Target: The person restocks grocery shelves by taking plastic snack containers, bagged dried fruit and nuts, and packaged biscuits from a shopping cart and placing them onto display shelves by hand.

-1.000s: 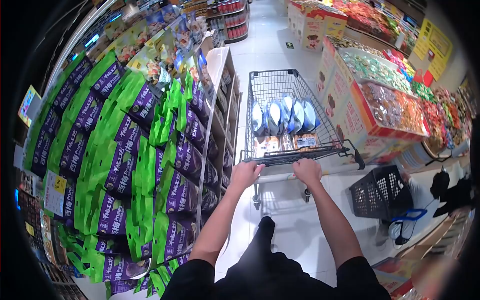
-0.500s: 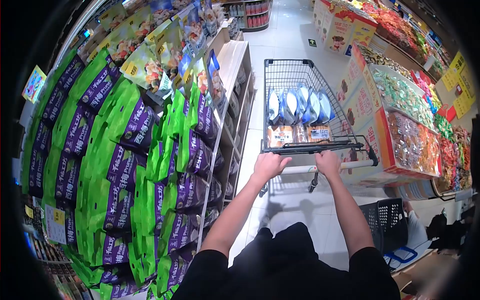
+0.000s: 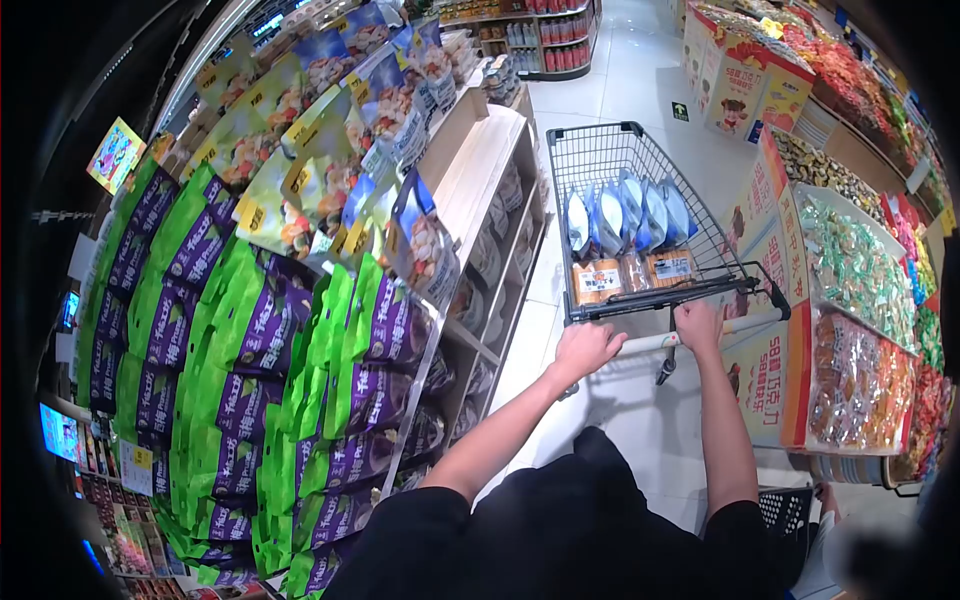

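Observation:
Both hands are on the pale handle of a shopping cart [image 3: 742, 322]. My left hand [image 3: 590, 350] is wrapped round the handle's left end. Further right along the same bar, my right hand [image 3: 698, 326] is closed on it. Inside the wire basket stand several blue-and-white pouches [image 3: 650, 213] in a row. Closer to the handle lie clear packs of brown baked-looking food [image 3: 598, 280] with printed labels. Fingers of both hands are partly hidden behind the knuckles.
Green and purple prune bags [image 3: 262, 330] fill the left shelf, with nut-mix pouches [image 3: 375, 120] behind. A wooden shelf end [image 3: 480, 150] borders the aisle. At right stands a candy bin [image 3: 775, 360]. A dark basket [image 3: 785, 512] and a person's leg [image 3: 822, 560] show lower right.
The view has swung left, so the cart, hands and candy bin sit further right. The dark basket has slid lower in view. Both hands keep hold of the handle.

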A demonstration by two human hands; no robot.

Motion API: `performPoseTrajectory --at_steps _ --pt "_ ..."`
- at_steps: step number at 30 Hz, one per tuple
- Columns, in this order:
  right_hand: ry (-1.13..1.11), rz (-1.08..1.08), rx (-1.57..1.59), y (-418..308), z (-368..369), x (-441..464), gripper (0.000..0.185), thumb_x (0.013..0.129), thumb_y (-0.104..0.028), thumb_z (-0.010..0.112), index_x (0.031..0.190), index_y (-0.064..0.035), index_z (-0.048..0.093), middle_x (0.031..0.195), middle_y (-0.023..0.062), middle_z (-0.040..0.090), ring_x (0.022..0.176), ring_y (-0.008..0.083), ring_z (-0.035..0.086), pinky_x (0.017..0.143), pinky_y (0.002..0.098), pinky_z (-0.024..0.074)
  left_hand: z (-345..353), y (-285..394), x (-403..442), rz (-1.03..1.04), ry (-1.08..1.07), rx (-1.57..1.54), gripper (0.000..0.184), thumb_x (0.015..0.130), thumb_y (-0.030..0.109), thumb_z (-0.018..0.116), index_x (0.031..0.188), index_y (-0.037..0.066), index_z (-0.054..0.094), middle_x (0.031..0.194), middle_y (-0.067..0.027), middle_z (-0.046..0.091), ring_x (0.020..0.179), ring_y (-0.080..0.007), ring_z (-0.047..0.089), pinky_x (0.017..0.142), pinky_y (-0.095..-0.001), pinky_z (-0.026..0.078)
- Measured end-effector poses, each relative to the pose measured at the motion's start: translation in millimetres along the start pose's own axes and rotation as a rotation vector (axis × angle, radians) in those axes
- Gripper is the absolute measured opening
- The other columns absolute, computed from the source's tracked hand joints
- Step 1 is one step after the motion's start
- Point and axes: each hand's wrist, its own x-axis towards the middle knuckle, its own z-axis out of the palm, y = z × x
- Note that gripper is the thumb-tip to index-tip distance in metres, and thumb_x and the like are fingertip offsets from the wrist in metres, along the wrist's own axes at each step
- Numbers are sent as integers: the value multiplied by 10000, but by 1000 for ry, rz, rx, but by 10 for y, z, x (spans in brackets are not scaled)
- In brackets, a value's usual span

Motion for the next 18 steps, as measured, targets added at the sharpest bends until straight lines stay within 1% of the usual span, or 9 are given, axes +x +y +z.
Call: performPoseTrajectory --at_steps 3,4,5,8,9,11,12,16,18 --pt "-13 -105 -16 279 -10 493 281 706 -292 491 669 -55 637 682 206 586 672 392 574 624 469 450 132 137 358 3 34 -6 428 845 430 472 692 36 535 567 -140 572 565 -354 571 568 -438 456" --pt "13 -151 18 361 -28 651 266 700 -279 497 653 -49 623 664 202 576 648 386 568 599 465 440 167 196 461 -19 -43 5 402 842 424 487 749 33 509 612 -134 571 637 -350 567 667 -423 434" --pt "32 -197 51 449 -34 779 252 695 -265 503 638 -44 608 646 197 565 625 380 561 574 460 429 204 247 541 -27 -51 -2 402 842 424 487 749 33 509 612 -134 571 637 -350 567 667 -423 434" --pt "76 -313 112 765 -46 1248 224 682 -229 515 606 -23 559 609 190 534 580 372 537 531 445 399 284 348 761 141 -16 -175 279 784 301 606 820 55 479 727 -109 521 783 -308 516 778 -397 361" --pt "72 -322 104 831 -80 1402 224 682 -229 515 606 -23 559 609 190 534 580 372 537 531 445 399 327 349 824 134 -8 -182 279 784 301 606 820 55 479 727 -109 521 783 -308 516 778 -397 361" --pt "61 -315 118 921 -153 1666 208 677 -204 522 602 -10 527 595 189 514 567 367 523 515 429 380 408 335 963 370 53 -382 282 748 250 644 858 51 477 834 -123 527 852 -318 500 783 -405 363" --pt "58 -320 112 936 -196 1784 208 677 -204 522 602 -10 527 595 189 514 567 367 523 515 429 380 451 320 1059 442 2 -367 314 736 226 651 936 48 486 955 -143 523 966 -328 479 839 -419 354" --pt "45 -280 63 1045 -293 2242 209 685 -200 527 623 0 521 581 187 505 571 364 516 524 414 382 563 324 1392 554 78 -395 348 747 216 637 1008 45 484 1063 -155 516 1078 -328 445 931 -421 317" --pt "30 -276 20 1139 -309 2443 202 697 -186 525 643 8 520 593 194 505 579 366 513 533 411 385 595 242 1603 576 -113 -696 333 778 213 611 1039 42 494 1101 -155 524 1099 -330 451 962 -407 320"
